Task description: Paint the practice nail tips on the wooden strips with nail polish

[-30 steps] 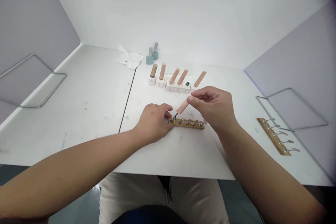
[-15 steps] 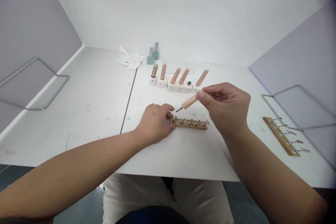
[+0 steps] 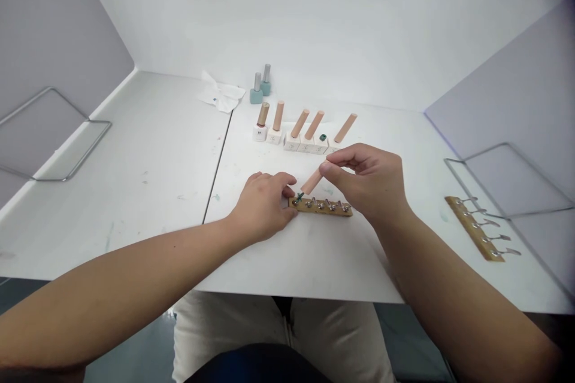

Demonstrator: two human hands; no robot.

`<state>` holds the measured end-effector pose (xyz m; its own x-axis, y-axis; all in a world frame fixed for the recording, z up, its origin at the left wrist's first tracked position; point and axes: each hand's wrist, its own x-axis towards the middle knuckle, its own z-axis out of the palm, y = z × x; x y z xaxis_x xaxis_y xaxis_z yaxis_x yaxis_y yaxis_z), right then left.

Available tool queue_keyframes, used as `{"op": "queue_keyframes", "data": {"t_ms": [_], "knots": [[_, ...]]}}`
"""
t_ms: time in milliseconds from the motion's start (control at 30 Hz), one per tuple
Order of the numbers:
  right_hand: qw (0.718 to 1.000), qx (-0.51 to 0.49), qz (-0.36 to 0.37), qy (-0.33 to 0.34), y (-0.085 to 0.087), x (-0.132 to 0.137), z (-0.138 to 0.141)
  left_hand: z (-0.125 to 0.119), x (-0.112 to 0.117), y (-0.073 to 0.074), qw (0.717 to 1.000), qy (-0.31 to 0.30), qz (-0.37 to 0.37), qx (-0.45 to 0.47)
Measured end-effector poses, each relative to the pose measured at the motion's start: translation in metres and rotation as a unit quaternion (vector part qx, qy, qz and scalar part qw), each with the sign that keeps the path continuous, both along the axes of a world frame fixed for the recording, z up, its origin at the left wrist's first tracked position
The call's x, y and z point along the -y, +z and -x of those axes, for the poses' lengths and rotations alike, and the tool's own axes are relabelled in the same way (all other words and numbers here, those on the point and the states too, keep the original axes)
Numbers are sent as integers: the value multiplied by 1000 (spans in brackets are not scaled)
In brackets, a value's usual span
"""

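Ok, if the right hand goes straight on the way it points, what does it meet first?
The brush in the right hand meets the leftmost nail tip on the wooden strip first, touching or nearly; depth is unclear.

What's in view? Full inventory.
white table: 1, two joined panels, under everything
teal polish bottles: 2, silver caps, back of table
white polish bottles with wooden handles: 5, row behind the hands
open white polish bottle: 1, green at neck, in that row
crumpled tissue: 1, white, back left
wooden strips with metal clips: 2, tan, front centre and far right
wire frames: 2, silver, left and right
polish brush: 1, wooden handle, green tip, in right hand
left hand: on the near strip's left end
right hand: holding the brush
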<state>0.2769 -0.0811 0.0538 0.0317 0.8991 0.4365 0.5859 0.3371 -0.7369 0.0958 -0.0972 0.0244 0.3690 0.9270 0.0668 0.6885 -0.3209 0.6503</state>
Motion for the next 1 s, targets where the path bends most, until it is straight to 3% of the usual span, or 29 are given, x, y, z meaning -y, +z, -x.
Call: {"op": "queue_keyframes", "data": {"t_ms": [300,600,800,1000], "knots": [[999,22,-5,-39,0,0,4,-1,0,2,1000,-3,7,6],[995,-42,-4,-86,1,0,7,0,0,2,1000,-1,14,6],[996,-86,4,-26,0,-1,-2,1,0,1,1000,4,9,1],[999,-41,24,8,1,1,1,0,0,0,1000,1,6,7]]}}
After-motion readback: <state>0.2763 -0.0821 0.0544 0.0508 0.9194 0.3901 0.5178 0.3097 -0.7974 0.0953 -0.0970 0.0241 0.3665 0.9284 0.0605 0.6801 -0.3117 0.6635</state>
